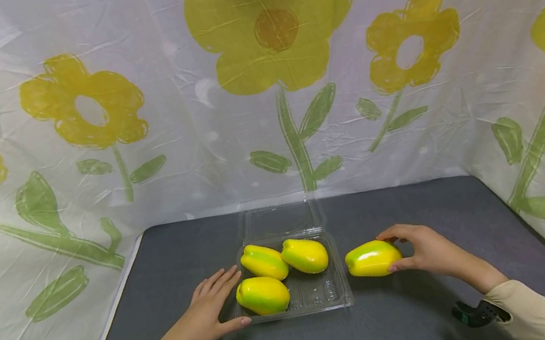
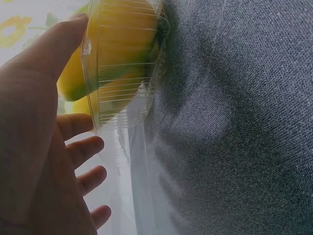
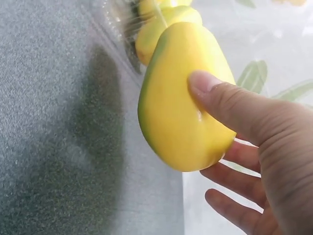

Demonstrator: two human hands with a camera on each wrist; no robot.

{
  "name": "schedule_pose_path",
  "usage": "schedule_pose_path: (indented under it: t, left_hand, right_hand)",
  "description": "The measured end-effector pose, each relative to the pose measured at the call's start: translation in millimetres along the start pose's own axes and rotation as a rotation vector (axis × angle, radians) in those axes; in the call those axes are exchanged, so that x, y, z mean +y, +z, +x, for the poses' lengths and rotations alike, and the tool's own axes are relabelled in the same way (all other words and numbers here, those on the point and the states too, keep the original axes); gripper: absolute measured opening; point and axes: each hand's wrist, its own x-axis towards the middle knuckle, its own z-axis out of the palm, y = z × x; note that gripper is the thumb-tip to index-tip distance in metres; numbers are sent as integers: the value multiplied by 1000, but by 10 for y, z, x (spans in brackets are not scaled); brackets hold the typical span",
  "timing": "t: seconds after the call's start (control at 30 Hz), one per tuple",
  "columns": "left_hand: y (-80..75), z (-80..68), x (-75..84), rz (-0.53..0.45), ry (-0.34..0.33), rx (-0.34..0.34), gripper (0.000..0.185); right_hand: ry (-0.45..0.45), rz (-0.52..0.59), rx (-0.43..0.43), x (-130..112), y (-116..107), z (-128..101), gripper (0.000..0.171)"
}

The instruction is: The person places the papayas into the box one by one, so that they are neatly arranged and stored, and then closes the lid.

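Observation:
My right hand (image 1: 433, 252) grips a glossy yellow-green papaya (image 1: 373, 258) between thumb and fingers, just right of a clear plastic clamshell box (image 1: 317, 301). In the right wrist view the thumb presses on the side of the papaya (image 3: 183, 112), and its other fingers lie behind the fruit. Three similar papayas, at the back left (image 1: 264, 261), back right (image 1: 305, 256) and front left (image 1: 263, 295), lie in the box. At the box's left edge, my left hand (image 1: 209, 312) is spread, thumb and fingertips right at the rim (image 2: 90, 73).
The box's transparent lid (image 1: 280, 219) lies folded back behind it on the dark grey tabletop (image 1: 403, 320). A white cloth (image 1: 181, 119) printed with yellow flowers hangs around the table's back and sides. Black bands (image 1: 481, 313) are worn on both wrists.

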Motion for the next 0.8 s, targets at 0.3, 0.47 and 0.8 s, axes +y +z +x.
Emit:
schedule_pose_path:
  t: [0.3, 0.47, 0.8]
  left_hand:
    - [10, -9, 3, 1, 18, 8, 93]
    - [6, -7, 7, -4, 16, 9, 93]
    - [5, -1, -14, 2, -1, -2, 94]
  right_hand:
    - [-16, 7, 25, -86, 17, 47, 60]
    - [-29, 23, 39, -151, 33, 87, 60]
    - [-66, 40, 60, -270, 93, 184, 62]
